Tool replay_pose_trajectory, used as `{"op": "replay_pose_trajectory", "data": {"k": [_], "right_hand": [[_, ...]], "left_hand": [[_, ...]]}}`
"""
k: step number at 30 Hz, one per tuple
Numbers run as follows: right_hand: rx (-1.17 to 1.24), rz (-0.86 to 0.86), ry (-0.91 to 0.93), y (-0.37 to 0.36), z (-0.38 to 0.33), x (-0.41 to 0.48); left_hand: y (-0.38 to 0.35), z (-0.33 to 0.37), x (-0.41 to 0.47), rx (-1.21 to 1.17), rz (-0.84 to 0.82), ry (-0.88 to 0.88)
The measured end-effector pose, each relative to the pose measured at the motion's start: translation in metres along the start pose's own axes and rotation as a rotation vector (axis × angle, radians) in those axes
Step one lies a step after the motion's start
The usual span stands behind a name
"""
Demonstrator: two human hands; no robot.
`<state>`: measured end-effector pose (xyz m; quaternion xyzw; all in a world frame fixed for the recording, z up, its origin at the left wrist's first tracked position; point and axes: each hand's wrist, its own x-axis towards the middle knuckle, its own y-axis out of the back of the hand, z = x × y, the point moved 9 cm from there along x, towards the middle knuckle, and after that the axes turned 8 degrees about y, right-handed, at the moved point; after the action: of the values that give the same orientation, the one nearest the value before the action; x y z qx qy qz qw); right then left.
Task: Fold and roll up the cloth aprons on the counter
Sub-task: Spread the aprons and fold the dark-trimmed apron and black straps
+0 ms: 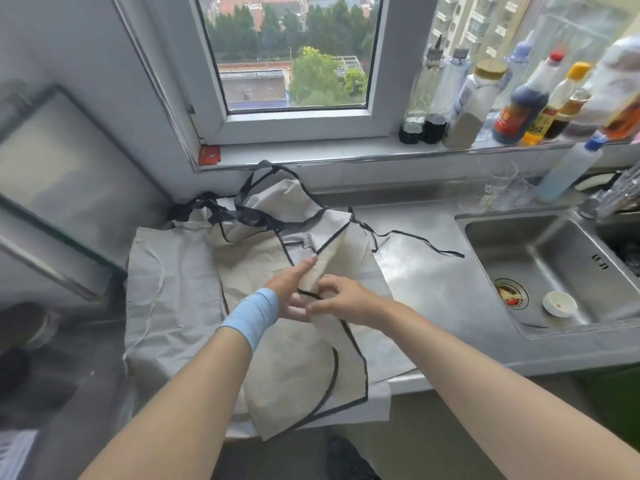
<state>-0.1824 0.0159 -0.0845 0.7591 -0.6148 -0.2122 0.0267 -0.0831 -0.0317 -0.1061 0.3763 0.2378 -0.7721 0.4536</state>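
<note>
A beige apron with black trim lies across the steel counter, its lower end hanging over the front edge. Its black straps pile up near the window wall, and one strap trails right toward the sink. A second pale apron lies spread underneath on the left. My left hand, a blue band on its wrist, holds a fold of the trimmed apron with its fingers stretched up along the cloth. My right hand pinches the black-edged cloth right beside it.
A steel sink with a small white bowl sits to the right. Bottles and jars line the window sill, and a glass stands behind the sink. A range hood juts out at the left.
</note>
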Motion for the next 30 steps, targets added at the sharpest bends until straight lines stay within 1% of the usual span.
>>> {"op": "replay_pose_trajectory", "data": {"k": [1, 3, 4, 6, 7, 8, 9, 10, 11, 12, 13, 15, 16, 17, 18, 20, 22, 24, 25, 27, 28, 29, 30], "right_hand": [[0.042, -0.045, 0.023, -0.012, -0.005, 0.005], [0.085, -0.023, 0.051, -0.029, -0.007, 0.021], [0.043, 0.035, 0.051, -0.030, -0.006, 0.029], [-0.244, 0.188, 0.047, -0.025, 0.001, 0.039], [-0.371, 0.188, 0.039, -0.029, 0.005, 0.043], [-0.456, 0.113, 0.024, -0.039, 0.011, 0.047], [-0.500, 0.016, -0.014, -0.049, 0.020, 0.050], [-0.523, -0.036, -0.057, -0.053, 0.028, 0.053], [-0.546, -0.023, -0.085, -0.049, 0.033, 0.055], [-0.561, 0.049, -0.086, -0.038, 0.033, 0.061], [-0.559, 0.155, -0.076, -0.022, 0.029, 0.066], [-0.544, 0.334, -0.071, 0.011, 0.024, 0.077], [-0.555, 0.366, -0.089, 0.024, 0.026, 0.083], [-0.587, 0.351, -0.119, 0.034, 0.032, 0.090], [-0.645, 0.308, -0.137, 0.042, 0.038, 0.099], [-0.780, 0.196, -0.149, 0.048, 0.052, 0.113], [-0.856, 0.113, -0.147, 0.048, 0.067, 0.124], [-0.919, 0.071, -0.143, 0.046, 0.080, 0.132], [-0.962, 0.073, -0.135, 0.045, 0.081, 0.132], [-1.015, 0.098, -0.104, 0.042, 0.077, 0.131], [-0.996, 0.093, -0.101, 0.041, 0.075, 0.128], [-0.933, 0.080, -0.103, 0.047, 0.079, 0.156], [-0.832, 0.094, -0.112, 0.049, 0.076, 0.161]], "left_hand": [[0.013, -0.003, 0.001, 0.089, 0.052, -0.011], [0.050, -0.008, 0.000, 0.238, 0.239, -0.051], [0.068, -0.011, -0.001, 0.292, 0.334, -0.071], [0.097, -0.020, -0.008, 0.468, 0.484, -0.061], [0.107, -0.028, -0.006, 0.588, 0.521, -0.027], [0.116, -0.038, -0.002, 0.676, 0.527, 0.029], [0.123, -0.050, 0.003, 0.735, 0.509, 0.091], [0.128, -0.060, 0.006, 0.788, 0.491, 0.151], [0.134, -0.065, 0.011, 0.837, 0.492, 0.180], [0.141, -0.063, 0.015, 0.876, 0.523, 0.186], [0.147, -0.053, 0.018, 0.882, 0.573, 0.153], [0.149, -0.024, 0.015, 0.815, 0.671, 0.040], [0.146, -0.008, 0.013, 0.770, 0.703, -0.026], [0.140, 0.007, 0.014, 0.725, 0.716, -0.096], [0.130, 0.022, 0.019, 0.697, 0.707, -0.169], [0.103, 0.044, 0.030, 0.703, 0.617, -0.278], [0.076, 0.051, 0.045, 0.758, 0.511, -0.297], [0.054, 0.054, 0.059, 0.827, 0.437, -0.278], [0.047, 0.054, 0.060, 0.857, 0.412, -0.264], [0.043, 0.051, 0.067, 0.842, 0.364, -0.227], [0.041, 0.048, 0.068, 0.814, 0.330, -0.197], [0.048, 0.056, 0.091, 0.746, 0.308, -0.135], [0.049, 0.054, 0.097, 0.669, 0.273, -0.093]]}}
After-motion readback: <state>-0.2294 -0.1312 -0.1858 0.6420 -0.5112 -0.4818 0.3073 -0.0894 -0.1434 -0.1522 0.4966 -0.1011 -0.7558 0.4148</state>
